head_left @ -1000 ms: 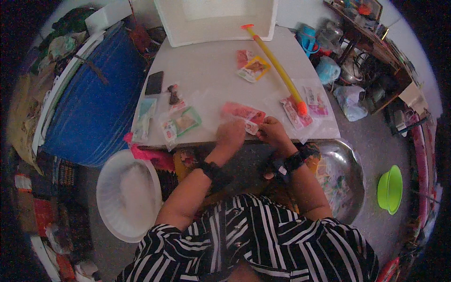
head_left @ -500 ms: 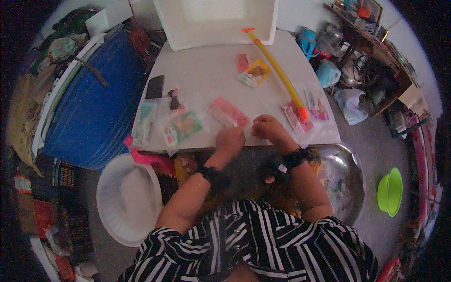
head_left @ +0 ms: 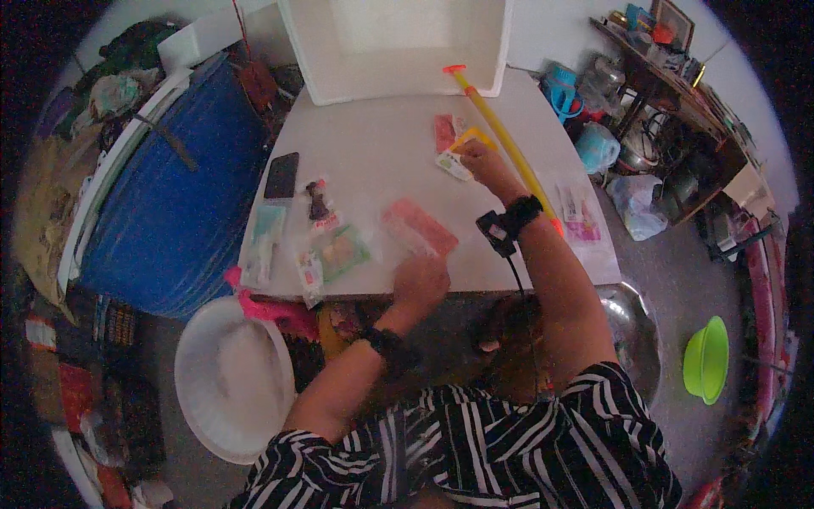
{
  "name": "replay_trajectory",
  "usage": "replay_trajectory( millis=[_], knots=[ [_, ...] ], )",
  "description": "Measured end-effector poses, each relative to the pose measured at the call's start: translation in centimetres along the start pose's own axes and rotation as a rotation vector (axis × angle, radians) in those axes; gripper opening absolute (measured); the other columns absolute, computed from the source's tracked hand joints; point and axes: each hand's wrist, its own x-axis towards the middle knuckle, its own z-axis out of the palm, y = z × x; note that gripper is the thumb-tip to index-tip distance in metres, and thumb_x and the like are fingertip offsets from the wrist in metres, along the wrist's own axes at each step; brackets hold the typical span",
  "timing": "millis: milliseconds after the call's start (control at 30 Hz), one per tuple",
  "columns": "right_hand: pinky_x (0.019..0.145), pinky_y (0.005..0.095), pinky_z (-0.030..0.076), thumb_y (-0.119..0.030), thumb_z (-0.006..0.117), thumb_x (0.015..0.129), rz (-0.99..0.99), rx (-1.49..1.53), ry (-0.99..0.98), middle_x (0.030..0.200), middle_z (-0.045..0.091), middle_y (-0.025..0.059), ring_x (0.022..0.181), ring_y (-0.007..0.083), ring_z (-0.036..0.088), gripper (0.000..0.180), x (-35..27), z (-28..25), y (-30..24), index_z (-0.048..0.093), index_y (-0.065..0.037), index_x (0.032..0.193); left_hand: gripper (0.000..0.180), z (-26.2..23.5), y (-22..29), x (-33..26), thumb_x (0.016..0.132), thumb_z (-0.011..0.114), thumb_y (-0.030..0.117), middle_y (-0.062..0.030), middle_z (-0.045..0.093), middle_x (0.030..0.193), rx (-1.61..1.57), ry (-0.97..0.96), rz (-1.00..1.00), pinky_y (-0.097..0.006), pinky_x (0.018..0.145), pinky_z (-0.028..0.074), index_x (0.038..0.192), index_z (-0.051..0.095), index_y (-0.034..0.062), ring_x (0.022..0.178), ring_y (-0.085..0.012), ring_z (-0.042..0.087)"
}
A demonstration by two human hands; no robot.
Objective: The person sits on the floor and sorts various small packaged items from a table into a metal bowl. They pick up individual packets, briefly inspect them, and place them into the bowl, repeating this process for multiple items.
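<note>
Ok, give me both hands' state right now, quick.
Left hand: closed, at the near end of the pink packet; grip unclear.
Right hand: on the yellow packet; grip unclear.

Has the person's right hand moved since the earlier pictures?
Yes. The right hand has gone from the white table's near edge up toward the white foam box, onto the yellow packet.

Right hand stretched far forward, fingers curled down; left hand fisted, near body.
</note>
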Motion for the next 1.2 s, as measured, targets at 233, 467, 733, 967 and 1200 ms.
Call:
replay_trajectory(
  millis=[233, 467, 733, 967, 1200],
  knots=[
    [0.070, 0.0349, 0.042, -0.017, 0.038, 0.076, 0.093, -0.394, 0.007, 0.095, 0.050, 0.0100, 0.086, 0.0252, 0.049, 0.034, 4.2, 0.5, -4.1, 0.037, -0.002, 0.106, 0.011, 0.6, -0.7, -0.3, 0.062, 0.050, 0.018, -0.0109, 0.047, 0.057, -0.066, 0.137, 0.092, -0.041, 0.046, 0.035, 0.062, 0.050, 0.0068, 0.052, -0.0289, 0.046],
    [0.076, 0.0443, 0.038, -0.035, 0.047, 0.069, 0.303, -0.479, 0.107, 0.103, 0.046, 0.0122, 0.095, 0.0283, 0.045, 0.047, 6.3, 3.7, -2.8, 0.039, -0.006, 0.105, 0.012, 1.4, -0.9, -0.1, 0.062, 0.051, 0.018, -0.0097, 0.045, 0.054, 0.023, -0.029, -0.016, -0.040, 0.043, 0.033, 0.062, 0.049, 0.0066, 0.049, -0.0283, 0.045],
    [0.072, 0.0581, 0.032, -0.031, 0.043, 0.070, 0.438, -0.709, -0.190, 0.114, 0.037, 0.0077, 0.103, 0.0298, 0.038, 0.045, 7.8, 4.6, -1.4, 0.035, -0.014, 0.111, 0.012, 0.7, -1.2, -0.5, 0.059, 0.053, 0.015, -0.0087, 0.044, 0.055, -0.165, 0.306, 0.272, -0.040, 0.043, 0.032, 0.065, 0.047, 0.0069, 0.050, -0.0279, 0.045],
    [0.064, 0.0568, 0.036, -0.024, 0.047, 0.065, 0.185, -0.656, -0.172, 0.090, 0.054, 0.0132, 0.085, 0.0319, 0.052, 0.031, 4.8, 4.9, -3.6, 0.054, -0.007, 0.090, 0.011, -0.2, -0.5, -0.5, 0.059, 0.053, 0.012, -0.0086, 0.044, 0.055, -0.017, 0.081, 0.170, -0.039, 0.044, 0.033, 0.066, 0.047, 0.0068, 0.052, -0.0273, 0.046],
    [0.069, 0.0440, 0.040, -0.024, 0.042, 0.071, 0.086, -0.522, -0.175, 0.086, 0.054, 0.0187, 0.078, 0.0336, 0.052, 0.027, 1.6, 5.6, -4.4, 0.052, -0.001, 0.082, 0.009, 0.8, -0.4, -0.1, 0.061, 0.052, 0.013, -0.0094, 0.045, 0.058, -0.103, 0.230, 0.169, -0.039, 0.048, 0.035, 0.065, 0.048, 0.0059, 0.056, -0.0273, 0.047]
  ],
)
